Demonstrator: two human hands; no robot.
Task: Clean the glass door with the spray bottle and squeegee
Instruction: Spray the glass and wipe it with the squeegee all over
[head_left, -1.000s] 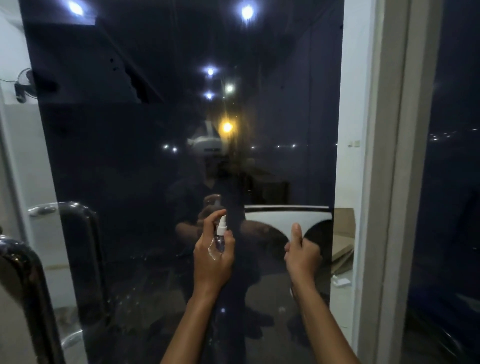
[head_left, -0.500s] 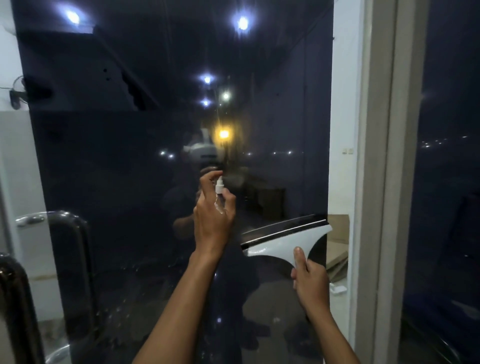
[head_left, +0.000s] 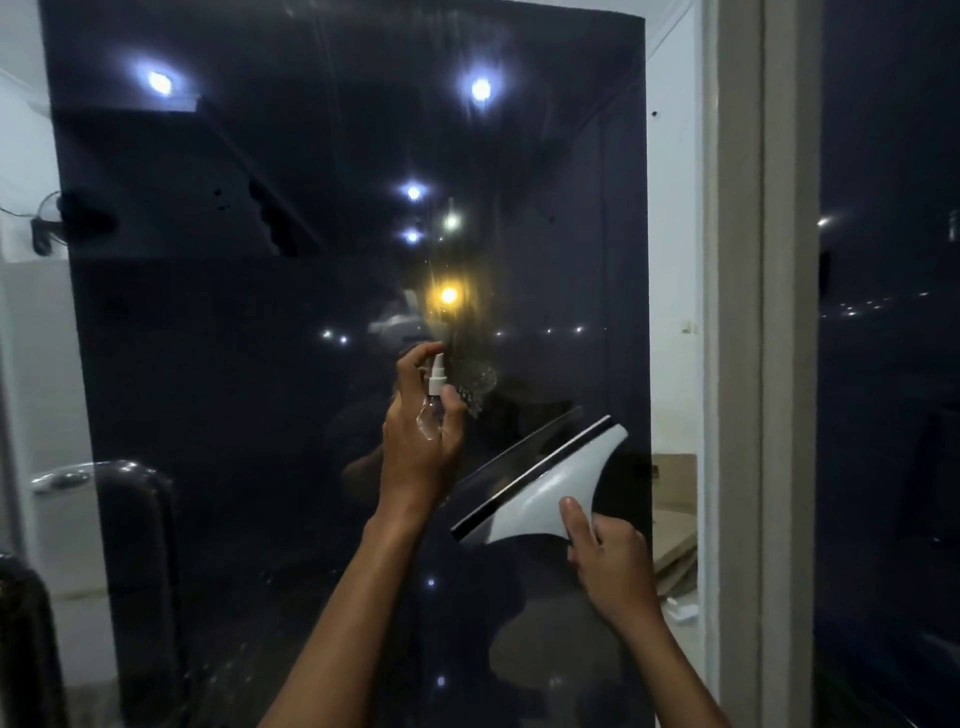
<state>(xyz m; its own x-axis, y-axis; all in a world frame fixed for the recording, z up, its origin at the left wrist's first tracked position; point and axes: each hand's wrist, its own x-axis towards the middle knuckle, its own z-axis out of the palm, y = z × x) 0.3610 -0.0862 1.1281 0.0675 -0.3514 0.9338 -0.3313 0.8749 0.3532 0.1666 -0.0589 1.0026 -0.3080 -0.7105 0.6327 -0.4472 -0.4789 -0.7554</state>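
Left hand (head_left: 423, 447) grips spray bottle (head_left: 434, 400); right hand (head_left: 610, 564) holds squeegee (head_left: 545, 486).

Dim overall, night beyond the glass door (head_left: 234, 364). Ceiling lights reflect in the pane as starburst glare, white at top, one amber spot mid-pane. Pale wall (head_left: 672, 208) at right edges brightest. Reflected figure is murky, barely readable. Wide-angle bowing at frame edges. Slight softness and grain throughout; door handle (head_left: 130, 499) catches highlights.

Head view, close, facing glass door (head_left: 311, 415)
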